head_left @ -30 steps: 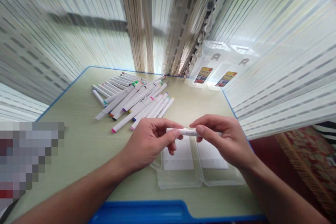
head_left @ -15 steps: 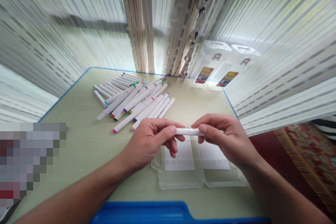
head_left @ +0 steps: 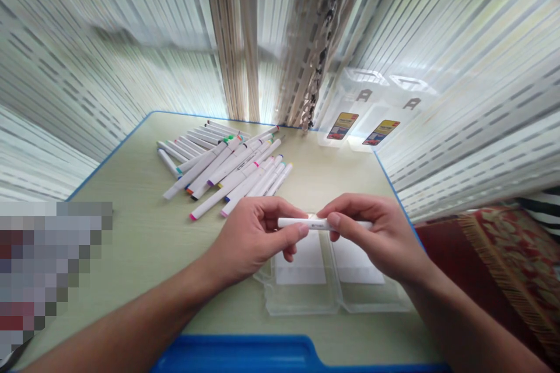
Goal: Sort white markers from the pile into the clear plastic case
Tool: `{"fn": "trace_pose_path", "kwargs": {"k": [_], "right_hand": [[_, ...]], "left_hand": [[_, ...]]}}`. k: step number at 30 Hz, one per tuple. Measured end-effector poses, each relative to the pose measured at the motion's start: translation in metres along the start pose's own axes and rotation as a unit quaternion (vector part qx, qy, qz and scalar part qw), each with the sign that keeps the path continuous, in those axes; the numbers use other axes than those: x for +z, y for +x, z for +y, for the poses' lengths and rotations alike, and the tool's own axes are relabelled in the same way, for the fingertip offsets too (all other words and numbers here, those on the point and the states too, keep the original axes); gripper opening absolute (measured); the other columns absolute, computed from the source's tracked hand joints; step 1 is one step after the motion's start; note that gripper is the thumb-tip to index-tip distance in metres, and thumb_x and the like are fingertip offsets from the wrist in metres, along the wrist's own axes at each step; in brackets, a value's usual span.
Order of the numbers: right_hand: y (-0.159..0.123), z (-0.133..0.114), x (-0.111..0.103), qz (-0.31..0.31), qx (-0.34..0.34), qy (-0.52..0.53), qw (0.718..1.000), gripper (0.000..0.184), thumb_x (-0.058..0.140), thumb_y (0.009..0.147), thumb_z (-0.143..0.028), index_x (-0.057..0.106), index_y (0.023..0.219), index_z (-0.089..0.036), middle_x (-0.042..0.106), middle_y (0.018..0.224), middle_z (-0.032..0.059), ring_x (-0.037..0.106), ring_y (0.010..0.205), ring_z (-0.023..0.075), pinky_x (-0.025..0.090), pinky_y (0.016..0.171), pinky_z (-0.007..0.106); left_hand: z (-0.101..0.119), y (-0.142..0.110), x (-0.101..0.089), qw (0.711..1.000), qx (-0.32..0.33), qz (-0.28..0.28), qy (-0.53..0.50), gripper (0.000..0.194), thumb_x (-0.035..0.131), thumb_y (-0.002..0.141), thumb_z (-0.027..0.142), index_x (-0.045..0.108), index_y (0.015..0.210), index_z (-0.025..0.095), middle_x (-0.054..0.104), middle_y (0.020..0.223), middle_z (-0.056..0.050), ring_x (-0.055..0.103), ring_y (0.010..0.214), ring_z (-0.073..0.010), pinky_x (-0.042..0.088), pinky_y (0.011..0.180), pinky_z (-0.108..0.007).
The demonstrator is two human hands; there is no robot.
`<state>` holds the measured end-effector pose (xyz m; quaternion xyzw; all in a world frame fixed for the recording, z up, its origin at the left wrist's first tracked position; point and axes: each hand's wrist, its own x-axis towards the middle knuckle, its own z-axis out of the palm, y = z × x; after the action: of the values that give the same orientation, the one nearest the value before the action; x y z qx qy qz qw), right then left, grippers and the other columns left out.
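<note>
A white marker (head_left: 315, 224) lies level between my two hands, small dark print on its barrel. My left hand (head_left: 258, 232) pinches it between thumb and fingers, and its left end sticks out past the thumb. Farther right, my right hand (head_left: 371, 230) grips the other half with thumb and fingertips. Beneath the hands an opened clear plastic case (head_left: 301, 302) rests on the table, with a white sheet in each half; my hands cover its upper part. Beyond my left hand lies a loose pile of white markers (head_left: 231, 166) with coloured ends, pointing various ways.
Two clear plastic cases (head_left: 345, 99) with yellow and blue labels stand at the table's back right corner. String curtains (head_left: 144, 29) hang behind the blue-edged table (head_left: 131, 233). A blue tray edge (head_left: 236, 352) is at the front. A blurred-out object (head_left: 44, 268) sits at left.
My left thumb and fingers have shifted along the marker, so its left end and the print now show. Both hands stay at nearly the same spot.
</note>
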<state>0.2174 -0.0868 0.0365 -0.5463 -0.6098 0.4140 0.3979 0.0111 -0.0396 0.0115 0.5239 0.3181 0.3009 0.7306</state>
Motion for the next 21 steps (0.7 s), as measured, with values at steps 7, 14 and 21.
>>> {"fn": "trace_pose_path", "kwargs": {"k": [7, 14, 21], "right_hand": [[-0.0015, -0.0004, 0.0010, -0.008, -0.013, -0.031, 0.999, 0.015, 0.067, 0.090, -0.025, 0.076, 0.086, -0.015, 0.070, 0.064, 0.0026, 0.064, 0.059, 0.0138, 0.049, 0.055, 0.022], [-0.0019, -0.0020, 0.0014, -0.012, -0.014, -0.032, 0.999, 0.015, 0.067, 0.090, -0.026, 0.076, 0.085, -0.016, 0.071, 0.065, 0.0027, 0.065, 0.060, 0.0136, 0.050, 0.056, 0.021], [-0.0016, -0.0051, 0.0029, -0.016, -0.017, -0.043, 0.999, 0.015, 0.066, 0.089, -0.025, 0.076, 0.083, -0.016, 0.070, 0.063, 0.0027, 0.065, 0.058, 0.0144, 0.049, 0.054, 0.022]], "left_hand": [[0.0034, 0.0000, -0.0013, 1.000, -0.014, -0.018, -0.016, 0.023, 0.074, 0.085, 0.031, 0.070, 0.077, 0.009, 0.069, 0.062, -0.002, 0.062, 0.048, -0.0096, 0.053, 0.048, -0.019], [0.0008, 0.0005, -0.0013, 1.000, -0.015, -0.010, -0.016, 0.022, 0.081, 0.079, 0.030, 0.071, 0.082, 0.010, 0.072, 0.071, -0.003, 0.063, 0.050, -0.0094, 0.054, 0.049, -0.020], [0.0031, -0.0002, -0.0011, 1.000, -0.022, -0.009, -0.003, 0.030, 0.077, 0.082, 0.037, 0.068, 0.073, 0.010, 0.068, 0.059, -0.002, 0.062, 0.046, -0.0099, 0.051, 0.048, -0.019]]}}
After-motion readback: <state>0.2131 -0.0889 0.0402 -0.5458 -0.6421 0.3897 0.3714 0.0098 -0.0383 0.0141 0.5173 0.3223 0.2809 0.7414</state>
